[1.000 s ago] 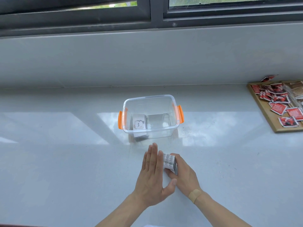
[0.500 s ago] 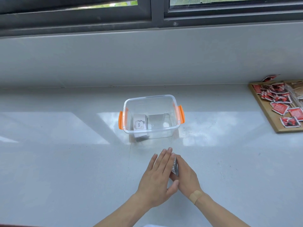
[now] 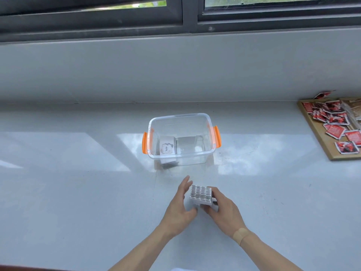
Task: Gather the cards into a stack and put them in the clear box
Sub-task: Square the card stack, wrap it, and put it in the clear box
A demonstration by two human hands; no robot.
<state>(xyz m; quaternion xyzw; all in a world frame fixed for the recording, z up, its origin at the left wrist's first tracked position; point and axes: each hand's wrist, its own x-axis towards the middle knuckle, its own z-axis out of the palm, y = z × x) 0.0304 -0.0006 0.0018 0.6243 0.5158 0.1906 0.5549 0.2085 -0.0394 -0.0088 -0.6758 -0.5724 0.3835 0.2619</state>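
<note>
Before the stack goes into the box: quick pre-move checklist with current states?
1. Stack squared up: ok, edges look aligned.
2. Right hand grip on stack: ok, fingers wrap its right side.
3. Left hand on stack: not ok, open beside it, seemingly apart.
4. Clear box lid off: ok, top open.
5. Room inside box: ok, cards at left, right part free.
6. Stack lifted off the counter: cannot tell.

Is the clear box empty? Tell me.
No, the clear box already holds a small stack of cards with "love" printed on top, lying at its left side.
</note>
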